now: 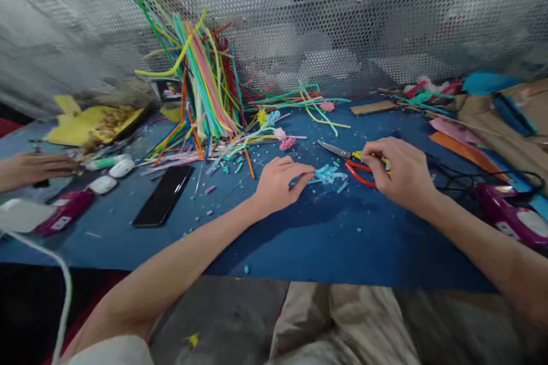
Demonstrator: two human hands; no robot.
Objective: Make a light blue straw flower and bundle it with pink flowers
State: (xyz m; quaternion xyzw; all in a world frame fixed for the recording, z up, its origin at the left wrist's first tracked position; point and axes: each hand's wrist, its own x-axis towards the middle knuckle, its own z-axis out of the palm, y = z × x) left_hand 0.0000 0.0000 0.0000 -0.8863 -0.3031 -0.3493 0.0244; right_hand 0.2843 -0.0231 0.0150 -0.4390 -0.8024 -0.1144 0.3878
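My left hand [282,183] is closed in a pinch at the left end of a loose heap of short light blue pipe cleaner pieces [329,173], its fingertips touching them. Between thumb and fingers, my right hand [398,172] grips a yellow pipe cleaner [357,155], mostly hidden by the fingers. Scissors with red handles [358,173] lie on the table just left of and below that hand, blades toward the upper left. Small fluffy pink [287,143], yellow [262,117] and blue pieces rest farther back.
A tall bundle of coloured pipe cleaners [205,80] stands against the perforated metal screen [334,28]. A black phone [163,196] lies left of me. Another person's hand [38,169] is at far left. A magenta corded tool [511,214] sits at right. Clippings dot the blue table [299,248].
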